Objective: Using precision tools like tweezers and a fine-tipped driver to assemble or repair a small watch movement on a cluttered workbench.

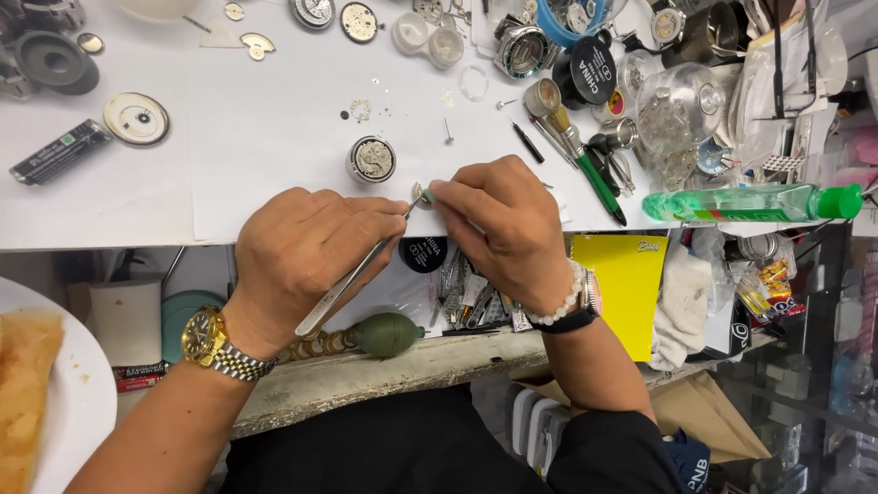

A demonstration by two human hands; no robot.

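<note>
The small part (pixel 419 193) pinched at the tips of the tweezers (pixel 352 274) is too tiny to identify, and the right hand's (pixel 498 224) fingers cover most of the pale green piece (pixel 428 196) they close on beside it. The left hand (pixel 297 252) curls knuckles-up at the white table's (pixel 256 137) front edge, its grip closed on the tweezers, which slant from below the palm up to the meeting point between both hands. The right hand arches opposite, fingertips nearly touching the tweezer tips. Just above the grips sits a round watch movement (pixel 371 159) in its holder. Farther right of the right hand, a glass dome (pixel 672 105) holds tiny parts, indistinct through glare, and a green-capped clear bottle (pixel 750 202) lies on its side.
</note>
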